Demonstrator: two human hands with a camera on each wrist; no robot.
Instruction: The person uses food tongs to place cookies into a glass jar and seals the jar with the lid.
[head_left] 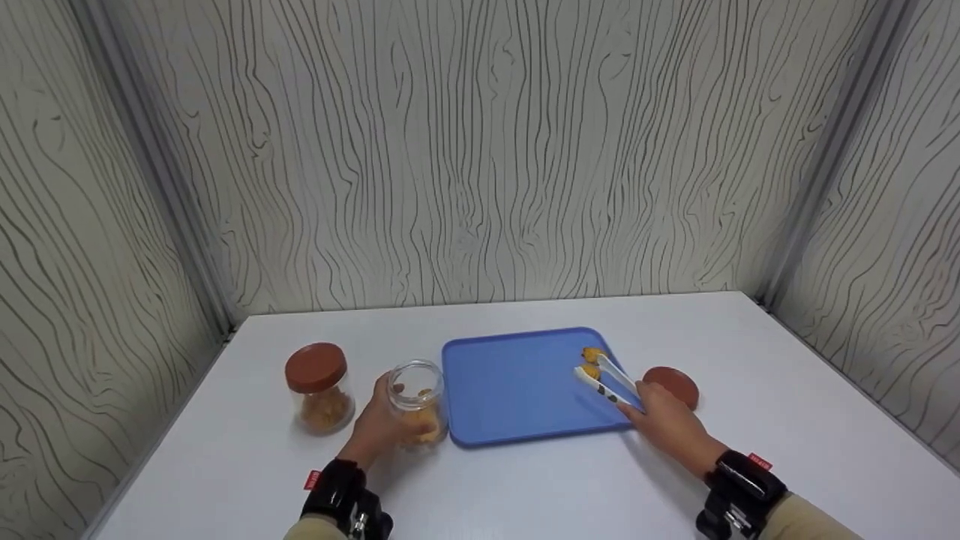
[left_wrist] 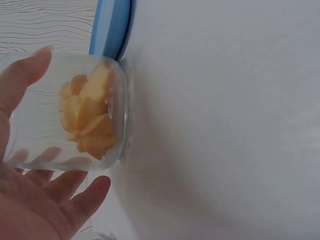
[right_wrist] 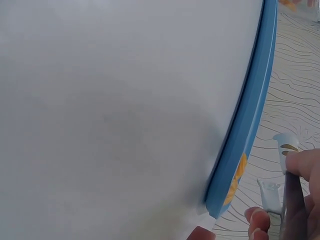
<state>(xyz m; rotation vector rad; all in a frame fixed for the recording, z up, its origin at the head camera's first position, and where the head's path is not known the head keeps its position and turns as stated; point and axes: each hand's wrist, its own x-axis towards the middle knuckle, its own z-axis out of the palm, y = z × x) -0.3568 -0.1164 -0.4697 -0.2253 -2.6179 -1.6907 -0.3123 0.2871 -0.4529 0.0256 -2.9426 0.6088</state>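
My left hand (head_left: 384,426) holds a clear open jar (head_left: 417,379) beside the tray's left edge. Shell-shaped cookies (left_wrist: 90,112) lie in its bottom part, seen through the wall in the left wrist view. Near the right side of the blue tray (head_left: 517,382), my right hand (head_left: 670,426) grips white-tipped tongs (head_left: 611,394). Their tips stand apart, with one yellow cookie (head_left: 591,371) between them; whether they pinch it I cannot tell. A second cookie (head_left: 592,354) sits just behind it at the tray's right edge.
Left of my left hand stands another jar (head_left: 321,394) of cookies, closed with a reddish-brown lid (head_left: 316,366). A loose matching lid (head_left: 673,388) lies on the white table (head_left: 525,487), partly behind my right hand. Patterned panels (head_left: 465,150) enclose the back and sides.
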